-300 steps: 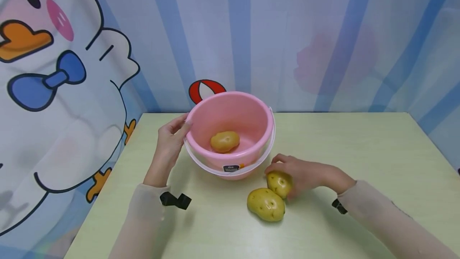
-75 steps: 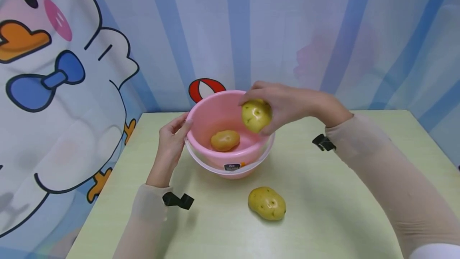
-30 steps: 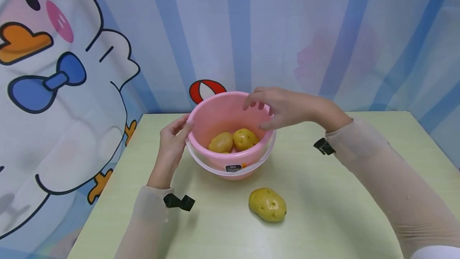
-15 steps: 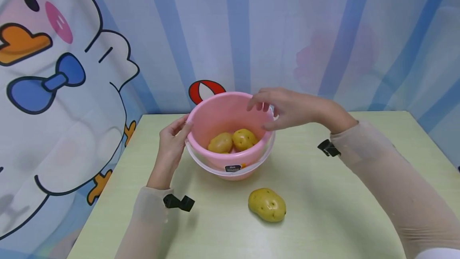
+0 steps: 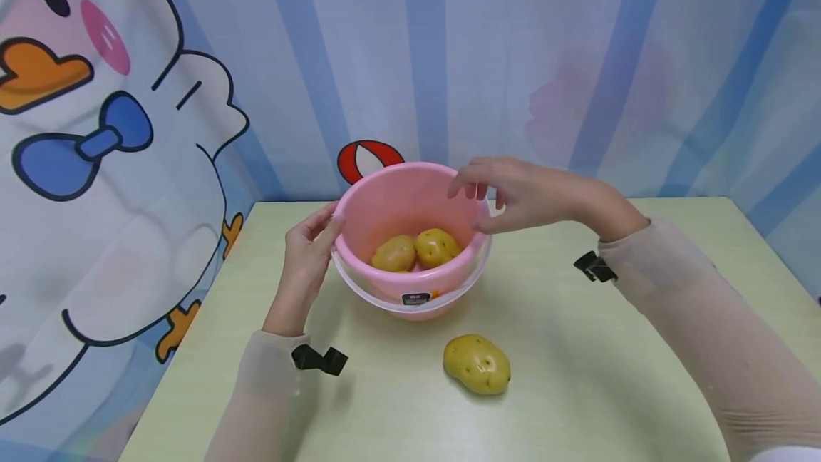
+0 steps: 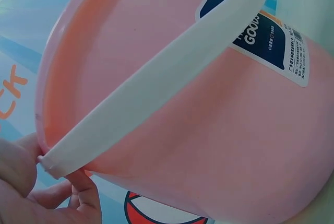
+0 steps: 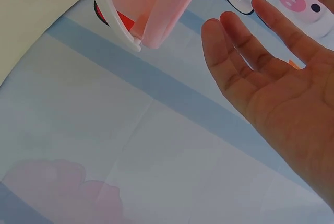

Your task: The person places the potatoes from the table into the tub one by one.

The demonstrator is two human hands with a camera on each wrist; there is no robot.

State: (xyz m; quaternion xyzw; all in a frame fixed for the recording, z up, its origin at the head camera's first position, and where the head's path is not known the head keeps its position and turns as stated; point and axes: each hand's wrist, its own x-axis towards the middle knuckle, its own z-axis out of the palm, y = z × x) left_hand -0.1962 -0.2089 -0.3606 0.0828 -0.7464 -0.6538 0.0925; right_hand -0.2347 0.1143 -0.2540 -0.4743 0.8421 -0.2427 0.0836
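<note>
Sensibly, our left hand (image 5: 304, 252) gripped the round pink plastic bucket (image 5: 410, 194); our relaxed, empty right hand (image 5: 529, 194) probably needed clearance above it.

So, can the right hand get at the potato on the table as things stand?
Probably yes: the right hand holds nothing, and the potato lies uncovered on the table, on the near side of the pink bucket, with the left hand out of the way at its rim.
</note>
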